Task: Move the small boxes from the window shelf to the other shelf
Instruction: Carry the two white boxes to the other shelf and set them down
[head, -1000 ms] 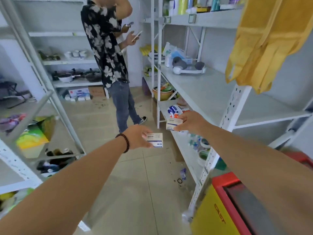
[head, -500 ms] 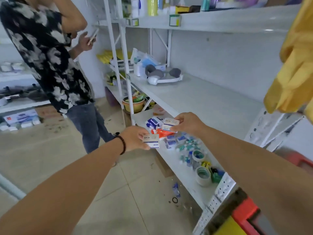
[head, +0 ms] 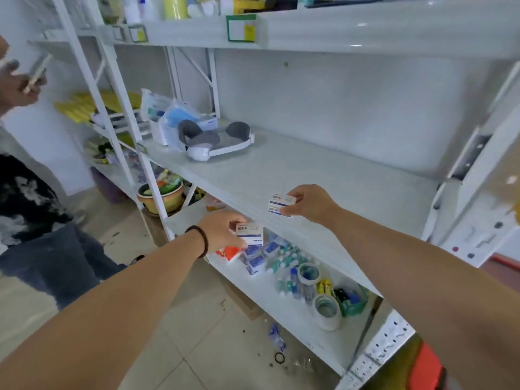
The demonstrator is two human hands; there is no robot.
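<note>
Two hands in view, each carrying stock. Right hand (head: pixel 306 202): fingers pinched on two small white boxes (head: pixel 280 204) stacked one on the other, held at the near edge of the middle shelf (head: pixel 323 170), labels toward the camera; whether they touch the shelf lip cannot be told. Left hand (head: pixel 222 235): thumb and fingers closed on one box (head: pixel 250 235), held in the air lower and to the left, in front of the lower shelf (head: pixel 281 302).

Middle shelf: mostly bare on the near and right side, which likely makes it the drop spot; a grey-padded white item (head: pixel 216 139) and bagged goods (head: pixel 168 114) sit at the far left.

Lower shelf: small blue-and-white packs (head: pixel 254 258), a red packet (head: pixel 229 252), tape rolls (head: pixel 327 311), little bottles; crowded, so less room there.

Judgement: carry is finished, set-down pending. The pinch from the sides leaves the box bottoms free for laying flat. A second person (head: pixel 25 192) stands at far left, clear of the reach.
</note>
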